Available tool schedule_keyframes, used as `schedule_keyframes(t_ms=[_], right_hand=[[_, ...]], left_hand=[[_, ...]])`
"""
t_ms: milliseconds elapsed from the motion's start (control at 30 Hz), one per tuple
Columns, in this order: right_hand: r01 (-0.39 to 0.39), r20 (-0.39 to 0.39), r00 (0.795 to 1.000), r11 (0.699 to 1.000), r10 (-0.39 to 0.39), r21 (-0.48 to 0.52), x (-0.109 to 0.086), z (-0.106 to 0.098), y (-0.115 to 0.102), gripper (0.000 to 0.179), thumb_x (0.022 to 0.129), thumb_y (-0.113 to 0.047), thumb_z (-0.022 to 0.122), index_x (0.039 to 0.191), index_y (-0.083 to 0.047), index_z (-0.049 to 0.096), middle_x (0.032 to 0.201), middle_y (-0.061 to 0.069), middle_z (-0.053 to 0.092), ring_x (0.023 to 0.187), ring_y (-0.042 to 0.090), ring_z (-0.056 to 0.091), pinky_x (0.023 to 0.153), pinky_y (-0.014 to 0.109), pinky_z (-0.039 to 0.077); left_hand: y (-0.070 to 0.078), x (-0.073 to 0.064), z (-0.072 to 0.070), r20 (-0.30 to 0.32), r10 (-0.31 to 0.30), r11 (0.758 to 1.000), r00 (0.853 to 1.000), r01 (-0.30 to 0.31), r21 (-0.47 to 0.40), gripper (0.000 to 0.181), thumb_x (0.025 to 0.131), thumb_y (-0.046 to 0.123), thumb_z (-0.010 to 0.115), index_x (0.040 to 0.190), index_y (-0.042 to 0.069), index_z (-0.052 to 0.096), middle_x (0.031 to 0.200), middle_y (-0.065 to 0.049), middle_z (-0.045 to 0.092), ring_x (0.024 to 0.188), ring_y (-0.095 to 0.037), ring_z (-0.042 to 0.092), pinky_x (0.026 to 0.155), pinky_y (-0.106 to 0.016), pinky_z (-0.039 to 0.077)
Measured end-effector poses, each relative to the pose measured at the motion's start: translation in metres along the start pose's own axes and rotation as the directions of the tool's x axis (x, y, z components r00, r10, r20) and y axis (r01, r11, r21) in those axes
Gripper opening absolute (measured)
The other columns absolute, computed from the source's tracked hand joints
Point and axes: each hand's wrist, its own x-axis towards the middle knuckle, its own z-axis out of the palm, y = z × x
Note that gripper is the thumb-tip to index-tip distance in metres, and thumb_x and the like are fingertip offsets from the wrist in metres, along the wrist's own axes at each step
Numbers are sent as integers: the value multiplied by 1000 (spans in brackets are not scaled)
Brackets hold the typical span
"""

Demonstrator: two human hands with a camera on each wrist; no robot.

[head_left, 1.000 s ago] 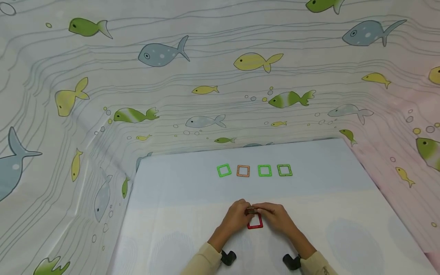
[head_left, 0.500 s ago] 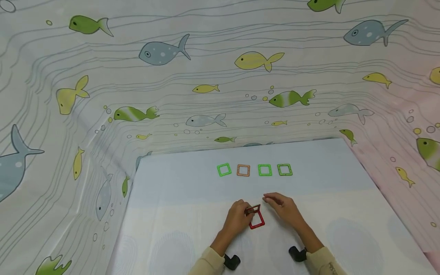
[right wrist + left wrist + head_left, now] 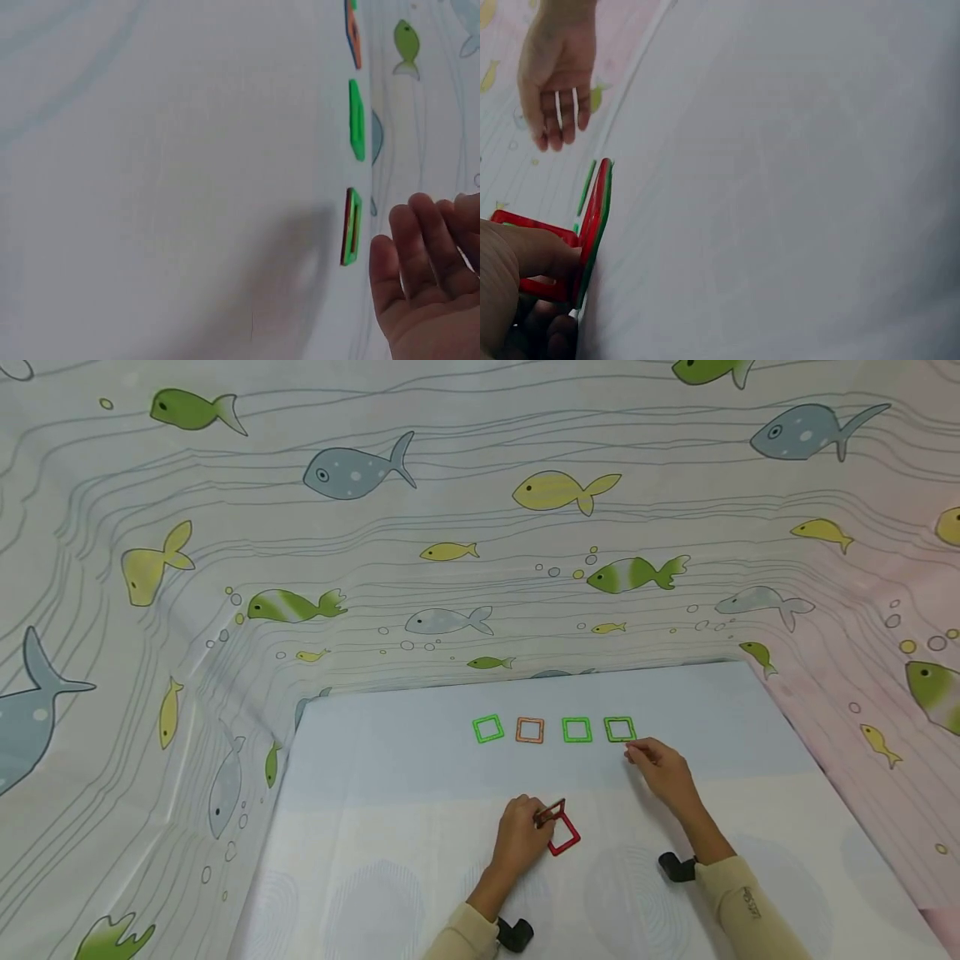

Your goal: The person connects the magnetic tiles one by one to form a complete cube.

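Note:
My left hand pinches a red square magnetic building tile that stands up at an angle. Joined to it along one edge is another red tile, lying low over the table. In the left wrist view the left thumb presses on the red tile, which shows green along its outer side. My right hand reaches to the rightmost green tile, fingertips right at its near corner. In the right wrist view, the right fingers are loosely bent beside that green tile, with nothing between them.
Along the far side of the white table lie a tilted green tile, an orange tile and another green tile. A fish-patterned cloth rises behind the table. Black wrist cameras sit at both cuffs.
My right hand has let go of the red tiles and moved away to the far right, up to the row. My left hand keeps hold and has turned the tiles slightly.

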Motion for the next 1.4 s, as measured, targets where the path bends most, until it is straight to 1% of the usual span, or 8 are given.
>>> schedule_keyframes(t_ms=[200,400,533,667,900,1067,1267,1400], right_hand=[[-3,11,1000,999,4,-44,27,-8,15,28,101,-16,60,123,0,65,110,20,70,100,33,67,78,33,55],[-5,101,995,994,16,-109,51,-13,24,36,99,-10,59,132,5,57,124,27,62,114,43,61,94,53,52],[-58,148,986,986,81,-157,65,-12,29,44,99,-15,61,136,7,53,131,29,57,118,44,57,98,54,48],[-97,164,978,978,128,-187,76,-7,34,48,98,-18,63,136,9,53,129,29,56,117,43,57,97,53,49],[-58,166,981,973,97,-225,89,1,30,44,96,-13,64,131,12,55,121,31,58,112,44,58,93,52,50],[-69,191,975,969,117,-239,92,0,28,49,96,-18,66,133,12,54,123,32,57,115,45,57,96,54,49],[-74,289,946,968,144,-241,92,-1,25,78,89,-35,75,142,13,43,132,34,46,116,45,52,100,57,45],[-70,336,929,967,153,-247,91,0,24,86,85,-32,80,146,12,38,141,34,35,124,48,46,106,61,40]], left_hand=[[-2,-1,2,-15,-8,1000,1000,8,2,12,80,9,79,79,14,68,74,9,54,72,-3,44,60,-16,37],[0,-1,3,-9,-20,1000,1000,20,-20,11,80,8,78,79,13,69,74,8,54,72,-3,44,60,-16,37],[0,0,3,9,-34,999,999,34,-25,9,81,9,77,81,13,69,75,9,54,73,-3,44,61,-16,38],[-1,-1,4,23,-47,998,999,48,-35,8,82,9,77,82,14,70,76,9,54,74,-3,44,61,-16,38],[-2,-3,3,3,-38,999,999,38,-32,10,82,9,77,81,15,69,75,10,53,73,-2,43,60,-16,37],[-2,-4,6,-14,-25,1000,1000,24,-16,11,81,11,78,80,17,68,74,11,52,72,-1,42,59,-15,36],[-2,-4,6,-26,-9,1000,1000,9,-7,12,82,11,78,79,17,68,74,11,52,72,-1,42,59,-15,36],[-3,-4,6,-25,-13,1000,1000,13,-2,12,82,11,78,80,17,68,75,11,52,72,-1,42,60,-15,36]])
